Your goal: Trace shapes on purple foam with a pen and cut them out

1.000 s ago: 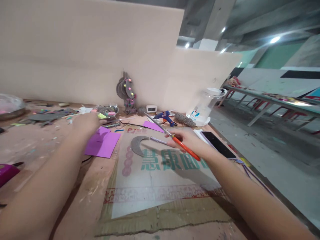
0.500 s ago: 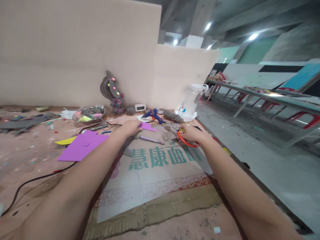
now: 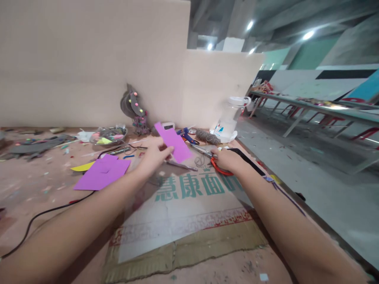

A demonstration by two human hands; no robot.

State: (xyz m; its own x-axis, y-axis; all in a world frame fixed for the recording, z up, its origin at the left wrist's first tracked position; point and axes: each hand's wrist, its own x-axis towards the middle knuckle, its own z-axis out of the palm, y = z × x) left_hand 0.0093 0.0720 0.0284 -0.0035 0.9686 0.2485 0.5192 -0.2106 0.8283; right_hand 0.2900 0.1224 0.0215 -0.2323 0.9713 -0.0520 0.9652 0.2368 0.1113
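A purple slip [image 3: 173, 146] is pinched at its lower edge by the left hand [image 3: 154, 157] and held raised, tilted, toward the tabletop's [image 3: 38, 185] far edge. Orange-handled scissors [image 3: 213, 159] are gripped by the right hand [image 3: 228, 160], their blades lying low just right of the slip, near the right edge.

Paper piece [image 3: 173, 146] left of scissors [image 3: 211, 159], glue gun [image 3: 186, 136] behind, phone [image 3: 247, 161] right.
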